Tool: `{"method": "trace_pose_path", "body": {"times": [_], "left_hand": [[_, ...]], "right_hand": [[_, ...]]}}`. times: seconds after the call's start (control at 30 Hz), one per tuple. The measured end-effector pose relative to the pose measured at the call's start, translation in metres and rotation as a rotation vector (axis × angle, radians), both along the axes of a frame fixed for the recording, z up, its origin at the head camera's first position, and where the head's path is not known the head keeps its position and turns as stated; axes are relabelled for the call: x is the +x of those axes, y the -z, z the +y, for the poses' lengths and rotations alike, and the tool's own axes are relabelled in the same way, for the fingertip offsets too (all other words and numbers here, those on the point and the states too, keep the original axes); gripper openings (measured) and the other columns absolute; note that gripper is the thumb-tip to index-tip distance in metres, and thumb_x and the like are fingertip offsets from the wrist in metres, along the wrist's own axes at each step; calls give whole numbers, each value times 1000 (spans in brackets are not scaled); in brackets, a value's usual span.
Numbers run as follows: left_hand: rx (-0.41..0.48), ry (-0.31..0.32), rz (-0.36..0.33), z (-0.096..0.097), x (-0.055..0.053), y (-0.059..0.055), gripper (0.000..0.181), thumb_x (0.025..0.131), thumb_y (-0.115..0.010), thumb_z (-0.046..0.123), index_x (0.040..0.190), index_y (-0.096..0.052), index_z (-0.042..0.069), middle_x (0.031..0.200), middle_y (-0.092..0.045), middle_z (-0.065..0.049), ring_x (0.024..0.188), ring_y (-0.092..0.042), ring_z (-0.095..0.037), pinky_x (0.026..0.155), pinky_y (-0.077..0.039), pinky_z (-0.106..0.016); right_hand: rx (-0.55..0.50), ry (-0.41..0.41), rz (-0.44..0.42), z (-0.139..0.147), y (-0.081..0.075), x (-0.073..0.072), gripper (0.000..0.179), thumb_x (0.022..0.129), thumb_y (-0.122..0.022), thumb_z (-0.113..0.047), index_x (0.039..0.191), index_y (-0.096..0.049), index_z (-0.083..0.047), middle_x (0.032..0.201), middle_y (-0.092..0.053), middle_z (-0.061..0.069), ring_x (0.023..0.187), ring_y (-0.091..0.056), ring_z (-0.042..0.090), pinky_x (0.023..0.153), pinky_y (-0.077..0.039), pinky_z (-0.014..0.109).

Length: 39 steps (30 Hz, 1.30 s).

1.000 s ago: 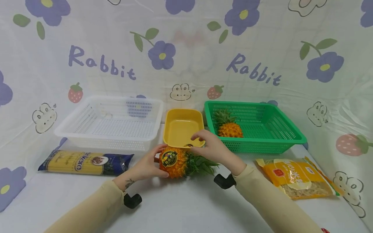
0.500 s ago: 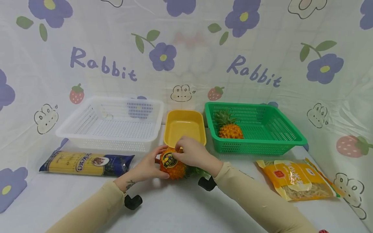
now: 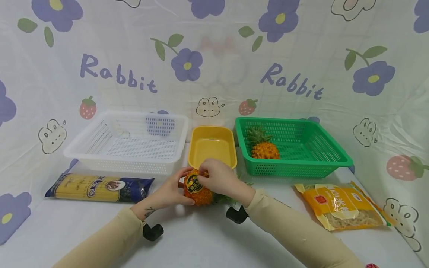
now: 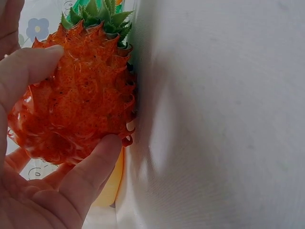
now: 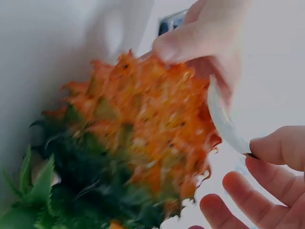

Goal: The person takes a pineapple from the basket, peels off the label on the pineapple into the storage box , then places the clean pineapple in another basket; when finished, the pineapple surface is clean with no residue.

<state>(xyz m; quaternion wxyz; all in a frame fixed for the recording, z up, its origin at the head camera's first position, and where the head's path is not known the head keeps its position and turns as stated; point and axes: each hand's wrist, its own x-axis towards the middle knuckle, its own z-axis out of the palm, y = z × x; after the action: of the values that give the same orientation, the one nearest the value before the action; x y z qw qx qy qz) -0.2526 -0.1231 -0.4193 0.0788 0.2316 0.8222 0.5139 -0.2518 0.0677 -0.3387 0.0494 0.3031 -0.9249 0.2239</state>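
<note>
A small orange pineapple (image 3: 202, 199) lies on its side on the white tabletop, its green crown pointing right, partly behind my right forearm. My left hand (image 3: 169, 192) grips its base end, thumb and fingers spread around the body, as the left wrist view shows with the pineapple (image 4: 76, 95) close up. A round black-and-yellow sticker (image 3: 191, 185) faces up on the fruit. My right hand (image 3: 219, 179) pinches the sticker's edge between thumb and index finger. In the right wrist view, the sticker (image 5: 224, 119) shows its pale back, curving away from the skin.
Behind the hands stand a white basket (image 3: 124, 166), a yellow tub (image 3: 191, 149) and a green basket (image 3: 301, 169) with another pineapple (image 3: 265, 150) inside. A pasta packet (image 3: 100, 187) lies left, an orange noodle bag (image 3: 345, 204) right. A small red thing shows at the bottom right edge.
My right hand has moved left from above the crown side to the sticker and now pinches it. The left hand keeps its grip, and the pineapple stays in place.
</note>
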Motion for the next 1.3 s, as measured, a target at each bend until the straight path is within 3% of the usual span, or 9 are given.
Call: {"method": "trace_pose_path", "body": {"times": [0.23,0.3,0.43,0.53,0.7,0.9,1.13,1.3], "left_hand": [[17,6,8,0,0,0,93,66,-81,7,142,-28,13,139,-35,-21,103,-55,-33,84,-50,-43],[13,2,0,0,0,0,93,66,-81,8,142,-28,14,140,-35,-21,104,-55,-34,84,-50,-44],[3,-9,-17,0,0,0,93,67,-82,9,142,-27,14,142,-32,-23,106,-53,-35,86,-49,-46],[2,-7,-21,0,0,1,94,67,-81,7,143,-26,12,142,-30,-25,107,-53,-36,86,-49,-46],[1,-6,-19,-1,2,0,94,67,-81,7,142,-27,13,143,-29,-25,106,-53,-34,84,-50,-43],[-2,-13,-15,0,2,-1,93,66,-82,7,142,-28,14,141,-31,-25,105,-54,-34,84,-50,-44],[5,-6,-9,1,0,0,93,66,-82,5,142,-28,13,141,-32,-24,105,-54,-34,85,-50,-44],[5,-8,-19,2,0,-1,95,66,-81,5,143,-27,13,142,-31,-23,104,-54,-33,84,-50,-43]], "right_hand": [[-159,-36,-99,1,-16,4,7,83,-63,-13,76,-64,-10,81,-61,1,73,-52,13,64,-45,23],[-206,-4,-156,3,-24,1,8,85,-62,-13,79,-64,-9,81,-61,2,69,-51,14,59,-45,24],[-201,114,-161,10,-41,-14,11,87,-60,-18,81,-66,-11,79,-62,2,58,-50,15,50,-41,24],[-133,179,-135,16,-49,-31,13,88,-56,-17,89,-68,-12,86,-66,3,59,-50,16,53,-40,26],[74,215,-176,24,-55,-58,27,89,-46,-8,105,-68,-11,105,-65,7,69,-53,19,61,-41,29],[262,194,-200,28,-50,-81,32,86,-44,2,102,-70,-11,106,-65,6,80,-56,20,65,-46,31],[354,119,-188,32,-43,-95,19,88,-54,-6,95,-70,-13,104,-65,4,87,-58,20,74,-50,36],[339,88,-158,36,-41,-100,5,85,-63,-12,82,-66,-11,84,-63,3,72,-56,19,62,-46,31]]}}
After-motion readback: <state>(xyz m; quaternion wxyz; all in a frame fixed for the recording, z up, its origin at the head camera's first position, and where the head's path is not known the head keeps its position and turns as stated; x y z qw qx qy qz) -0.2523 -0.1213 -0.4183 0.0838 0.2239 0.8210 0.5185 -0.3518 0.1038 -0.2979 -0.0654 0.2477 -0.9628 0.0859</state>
